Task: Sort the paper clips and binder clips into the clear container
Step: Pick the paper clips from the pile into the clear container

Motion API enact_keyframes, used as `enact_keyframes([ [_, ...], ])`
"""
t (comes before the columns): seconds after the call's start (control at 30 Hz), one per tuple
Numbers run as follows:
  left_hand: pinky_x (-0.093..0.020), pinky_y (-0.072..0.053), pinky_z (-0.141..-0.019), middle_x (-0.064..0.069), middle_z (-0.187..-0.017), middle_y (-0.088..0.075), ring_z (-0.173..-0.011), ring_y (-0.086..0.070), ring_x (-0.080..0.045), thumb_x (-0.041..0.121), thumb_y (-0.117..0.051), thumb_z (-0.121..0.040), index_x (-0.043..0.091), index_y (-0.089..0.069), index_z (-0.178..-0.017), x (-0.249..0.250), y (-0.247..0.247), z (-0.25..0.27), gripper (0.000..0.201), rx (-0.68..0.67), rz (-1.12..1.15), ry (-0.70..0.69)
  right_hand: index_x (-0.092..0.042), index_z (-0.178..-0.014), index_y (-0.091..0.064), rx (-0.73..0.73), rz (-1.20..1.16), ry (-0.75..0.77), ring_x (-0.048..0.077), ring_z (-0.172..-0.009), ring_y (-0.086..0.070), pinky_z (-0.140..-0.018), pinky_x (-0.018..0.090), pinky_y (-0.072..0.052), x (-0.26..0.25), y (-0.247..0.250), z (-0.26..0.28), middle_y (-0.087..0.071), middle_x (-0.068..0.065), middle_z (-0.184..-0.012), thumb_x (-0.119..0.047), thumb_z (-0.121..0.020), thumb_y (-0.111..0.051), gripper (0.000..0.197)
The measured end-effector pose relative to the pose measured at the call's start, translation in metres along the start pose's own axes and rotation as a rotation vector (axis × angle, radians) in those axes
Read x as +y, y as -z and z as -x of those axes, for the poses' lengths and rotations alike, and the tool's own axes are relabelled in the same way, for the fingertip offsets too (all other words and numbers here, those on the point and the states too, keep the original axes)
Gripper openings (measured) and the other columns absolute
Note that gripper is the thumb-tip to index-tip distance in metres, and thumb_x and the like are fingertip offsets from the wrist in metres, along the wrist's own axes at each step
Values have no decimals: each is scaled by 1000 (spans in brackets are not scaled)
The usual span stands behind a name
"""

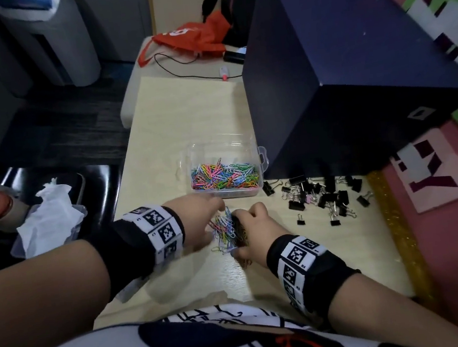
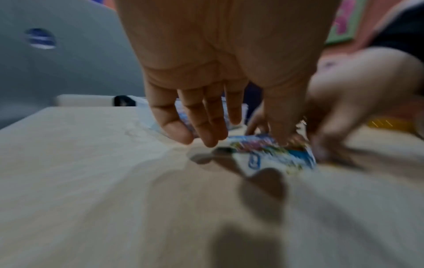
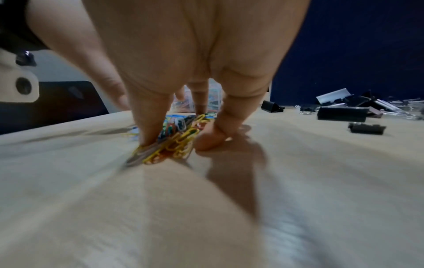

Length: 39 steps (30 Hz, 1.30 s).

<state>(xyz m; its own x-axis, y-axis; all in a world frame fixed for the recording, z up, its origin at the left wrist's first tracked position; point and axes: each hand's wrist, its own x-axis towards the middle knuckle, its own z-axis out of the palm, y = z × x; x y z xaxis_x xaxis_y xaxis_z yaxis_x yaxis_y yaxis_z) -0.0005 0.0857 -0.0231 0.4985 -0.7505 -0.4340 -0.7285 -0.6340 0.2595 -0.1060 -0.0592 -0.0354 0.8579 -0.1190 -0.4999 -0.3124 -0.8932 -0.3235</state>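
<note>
Your right hand [image 1: 253,227] pinches tangled multicoloured paper clips [image 1: 225,228]; left hand [image 1: 199,221] fingers lie loose; the clear container [image 1: 262,155] holds more.

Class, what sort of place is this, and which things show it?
Probably an office or school workroom: a large grey copier-like machine, a pale desk strewn with binder clips, and a pink board bearing cut-paper lettering.

The table [image 1: 188,115] top is pale wood-grain, smooth with a soft sheen. The clear container [image 1: 261,157] is glossy see-through plastic. The paper clips [image 1: 223,175] are wire in bright coloured coating. The binder clips [image 1: 326,198] near the right edge have matt black bodies and shiny metal handles. The dark blue box [image 1: 339,77] looks matt and smooth
</note>
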Motion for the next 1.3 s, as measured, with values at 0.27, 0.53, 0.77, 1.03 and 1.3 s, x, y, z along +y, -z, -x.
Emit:
enact_keyframes([
  [0.27,-36,-48,-80,-9,-112,-50,-103,-56,-29,24,-63,-84,19,-49,-121,18,-16,-11,40,-46,-17,40,-16,-119,-55,79,-25,31,31,-101,-55,-91,33,-45,6,3,-6,-41,8,-118,-10,-90,-51,30],
  [0.53,-34,-45,-79,-7,-106,-54,-98,-56,-27,31,-61,-86,18,-57,-108,11,-11,-10,26,-22,-7,6,-21,-107,-66,139,-62,-28,21,-104,-56,-87,22,-40,12,17,-10,-54,3,-115,-15,-89,-59,20],
  [0.77,-28,-40,-76,-4,-106,-59,-101,-57,-24,37,-61,-89,20,-61,-111,4,1,-9,28,43,17,-22,-26,-92,-67,281,-188,-27,16,-89,-56,-85,23,-44,1,47,-24,-57,-4,-99,-24,-84,-67,8],
  [1.03,-28,-41,-80,-1,-100,-62,-93,-57,-21,38,-67,-85,23,-64,-106,-14,58,-20,26,285,134,50,-26,-124,-54,362,-221,-68,22,-106,-59,-96,32,-46,-10,73,-38,-50,3,-124,-31,-82,-68,45],
  [1.3,-33,-47,-86,-3,-115,-51,-101,-58,-25,28,-64,-84,25,-53,-120,-11,44,-15,38,288,117,123,-23,-127,-40,-4,48,-139,24,-104,-56,-93,40,-50,2,32,-10,-39,3,-124,-49,-69,-75,73],
])
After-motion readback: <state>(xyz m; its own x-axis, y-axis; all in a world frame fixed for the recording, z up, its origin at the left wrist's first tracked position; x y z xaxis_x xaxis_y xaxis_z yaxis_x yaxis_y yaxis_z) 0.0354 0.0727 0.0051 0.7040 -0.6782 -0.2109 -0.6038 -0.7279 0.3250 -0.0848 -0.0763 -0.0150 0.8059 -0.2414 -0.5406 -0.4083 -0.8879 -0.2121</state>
